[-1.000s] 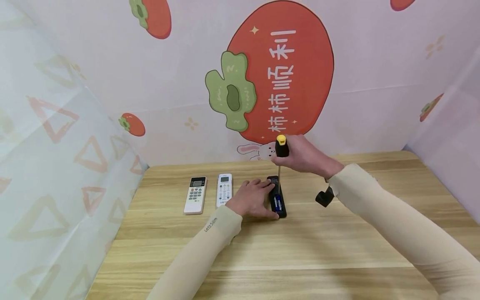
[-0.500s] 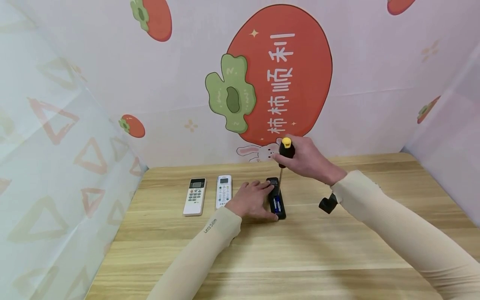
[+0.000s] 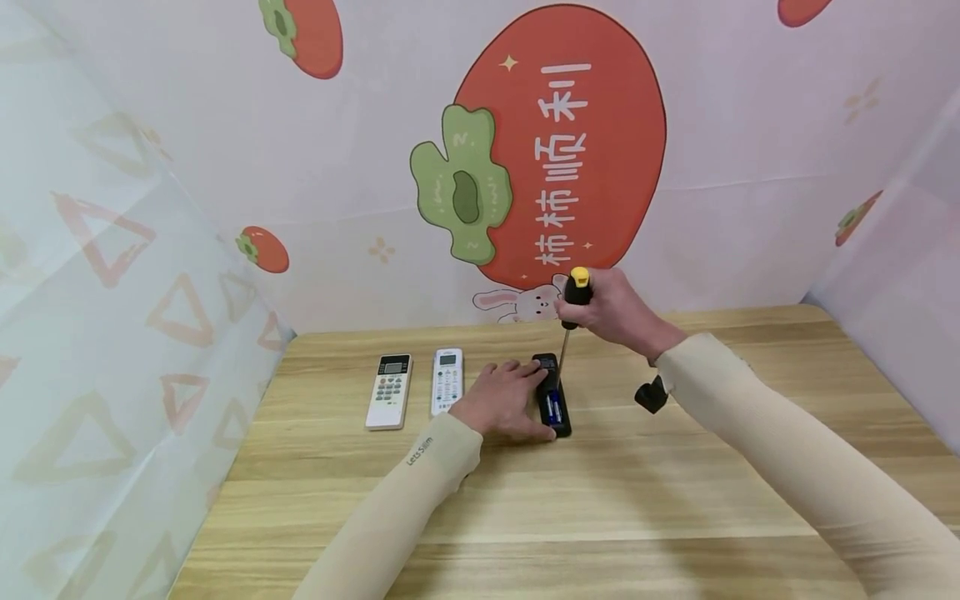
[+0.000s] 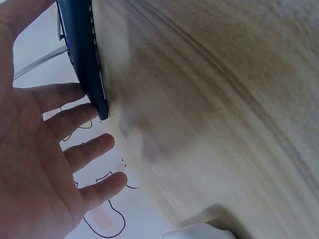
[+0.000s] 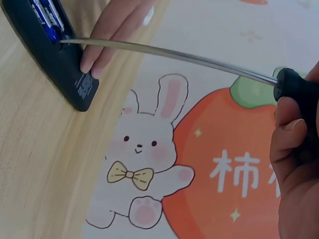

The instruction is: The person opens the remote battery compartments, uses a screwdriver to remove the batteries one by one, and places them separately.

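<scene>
Where one screwdriver [image 3: 577, 293] points, two batteries [image 5: 44, 21] lie.

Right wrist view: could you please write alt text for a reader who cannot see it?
The right hand grips a screwdriver that reaches towards two blue batteries in a black remote, which the left hand touches. A printed rabbit and red fruit show behind.

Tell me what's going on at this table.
A person has a black remote lying on the table with two blue batteries showing. The right hand grips a screwdriver, its tip down by one end of the batteries. The left hand rests on the black remote with spread fingers. Two white remotes lie to the person's left.
</scene>
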Available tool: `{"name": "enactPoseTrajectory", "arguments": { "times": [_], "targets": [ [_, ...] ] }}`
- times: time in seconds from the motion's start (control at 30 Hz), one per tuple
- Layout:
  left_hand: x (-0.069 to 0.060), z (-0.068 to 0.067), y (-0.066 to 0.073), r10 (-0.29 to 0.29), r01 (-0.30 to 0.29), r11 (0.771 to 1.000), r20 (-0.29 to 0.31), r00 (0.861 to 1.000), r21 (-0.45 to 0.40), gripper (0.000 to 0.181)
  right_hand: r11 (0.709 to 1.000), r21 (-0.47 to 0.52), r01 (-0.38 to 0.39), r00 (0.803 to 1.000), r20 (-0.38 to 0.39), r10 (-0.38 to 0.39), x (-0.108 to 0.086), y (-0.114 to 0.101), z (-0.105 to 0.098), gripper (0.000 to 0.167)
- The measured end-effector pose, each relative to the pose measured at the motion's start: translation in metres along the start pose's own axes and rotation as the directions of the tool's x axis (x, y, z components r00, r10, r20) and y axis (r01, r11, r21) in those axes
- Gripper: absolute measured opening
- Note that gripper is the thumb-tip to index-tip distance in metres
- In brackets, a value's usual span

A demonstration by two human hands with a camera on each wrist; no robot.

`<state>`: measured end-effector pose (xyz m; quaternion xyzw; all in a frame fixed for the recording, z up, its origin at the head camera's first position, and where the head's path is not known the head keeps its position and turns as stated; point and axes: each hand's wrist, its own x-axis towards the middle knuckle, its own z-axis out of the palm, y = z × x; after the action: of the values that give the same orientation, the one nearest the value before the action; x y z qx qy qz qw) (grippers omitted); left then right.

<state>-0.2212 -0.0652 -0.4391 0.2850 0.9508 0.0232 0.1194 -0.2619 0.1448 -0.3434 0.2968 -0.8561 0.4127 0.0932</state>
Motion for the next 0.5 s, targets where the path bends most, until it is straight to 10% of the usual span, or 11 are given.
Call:
{"name": "enactPoseTrajectory", "arguments": {
  "times": [0.5],
  "targets": [
    [0.002,0.001,0.0,-0.002,0.002,1.0,0.003,1.0,-0.007,0.099,0.997,0.068,-0.037,0.994,0.105,0.03,0.003,0.014,-0.011,0.011]
  ]
}}
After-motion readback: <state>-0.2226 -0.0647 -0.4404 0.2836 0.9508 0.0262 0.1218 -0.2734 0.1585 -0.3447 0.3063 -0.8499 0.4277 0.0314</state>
